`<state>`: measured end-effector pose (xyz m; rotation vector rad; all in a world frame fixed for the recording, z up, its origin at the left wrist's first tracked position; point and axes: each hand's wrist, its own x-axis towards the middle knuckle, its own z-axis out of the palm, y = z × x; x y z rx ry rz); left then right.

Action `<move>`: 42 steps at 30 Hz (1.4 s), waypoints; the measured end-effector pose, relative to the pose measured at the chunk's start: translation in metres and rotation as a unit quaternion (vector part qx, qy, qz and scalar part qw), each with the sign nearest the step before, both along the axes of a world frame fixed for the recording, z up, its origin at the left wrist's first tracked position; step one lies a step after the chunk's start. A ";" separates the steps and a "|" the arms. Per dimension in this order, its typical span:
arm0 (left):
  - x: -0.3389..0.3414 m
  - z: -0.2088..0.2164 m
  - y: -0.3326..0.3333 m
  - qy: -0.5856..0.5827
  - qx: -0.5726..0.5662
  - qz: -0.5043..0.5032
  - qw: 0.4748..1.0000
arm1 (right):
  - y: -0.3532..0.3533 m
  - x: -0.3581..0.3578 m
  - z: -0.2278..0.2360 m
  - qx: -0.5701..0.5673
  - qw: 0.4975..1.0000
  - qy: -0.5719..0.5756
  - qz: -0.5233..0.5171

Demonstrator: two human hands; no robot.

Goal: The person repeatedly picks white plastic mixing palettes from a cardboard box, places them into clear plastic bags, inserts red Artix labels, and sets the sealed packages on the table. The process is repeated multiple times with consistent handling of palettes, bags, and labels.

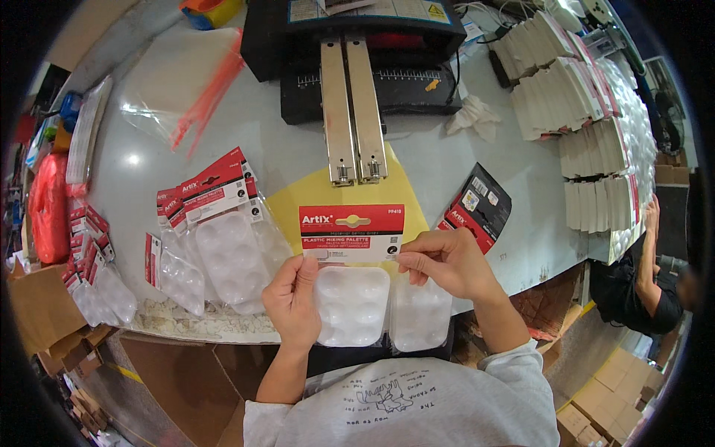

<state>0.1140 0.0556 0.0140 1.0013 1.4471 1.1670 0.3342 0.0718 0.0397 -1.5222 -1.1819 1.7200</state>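
At the table's near edge I hold a white plastic paint palette (351, 307) with round wells, under a red and white header card (351, 232) with a hang hole. My left hand (295, 305) is closed on its left side, thumb up by the card's lower corner. My right hand (454, 267) pinches the card's lower right corner, fingers curled. Beneath my right hand, a second white palette (421, 316) sits beside the first. Beyond the card lies a yellow sheet (298, 201), with two metal arms (354, 112) of a black machine (268, 37) reaching over it.
Packaged palettes (234, 253) pile up at left, with more (100, 287) at the far left edge. Clear bags (182, 82) lie behind them. A black and red card (477, 205) and crumpled tissue (474, 118) lie right. Card stacks (555, 89) line the right, near another person (633, 290).
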 end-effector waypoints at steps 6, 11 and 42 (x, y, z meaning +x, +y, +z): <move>0.002 0.006 -0.003 0.065 0.009 0.005 0.998 | -0.011 -0.002 0.004 0.116 0.992 -0.056 0.017; 0.007 0.012 0.005 0.053 0.046 -0.054 0.996 | -0.003 -0.008 0.005 -0.023 0.999 -0.032 0.005; 0.021 -0.025 0.073 0.053 0.028 -0.032 0.998 | 0.051 -0.018 -0.046 0.072 0.977 0.116 -0.166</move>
